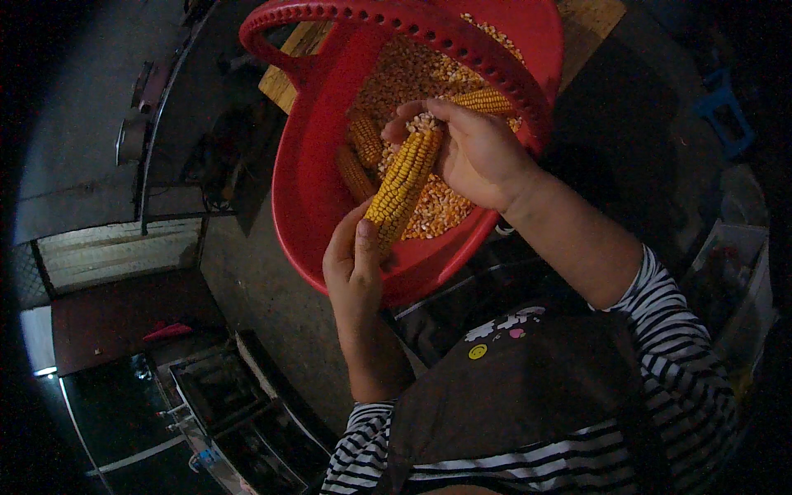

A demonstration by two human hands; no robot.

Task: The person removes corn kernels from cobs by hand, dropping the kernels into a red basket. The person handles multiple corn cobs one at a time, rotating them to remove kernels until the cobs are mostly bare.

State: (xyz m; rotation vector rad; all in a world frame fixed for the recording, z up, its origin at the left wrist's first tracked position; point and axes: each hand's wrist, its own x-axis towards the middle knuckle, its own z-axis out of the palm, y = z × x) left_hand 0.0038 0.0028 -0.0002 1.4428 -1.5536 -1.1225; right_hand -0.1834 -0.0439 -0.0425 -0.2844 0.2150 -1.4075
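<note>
My left hand (356,250) grips the lower end of a yellow ear of dried corn (405,179), thumb on top. At the upper end, where pale loose kernels cluster, my right hand (473,148) curls around the tip with its fingers partly hidden behind it. Below both hands is a red plastic basket (297,216) with an arched, perforated handle (396,21). Loose corn kernels (442,213) cover much of its bottom. Another corn ear (482,100) lies beyond my right hand, and two darker ears (366,142) rest inside at the left.
The basket sits on a wooden board or stool (594,25). A blue plastic stool (724,114) stands at far right, above a pale bin (736,266). To the left are a metal pot (130,141) on a counter and a sink (216,383).
</note>
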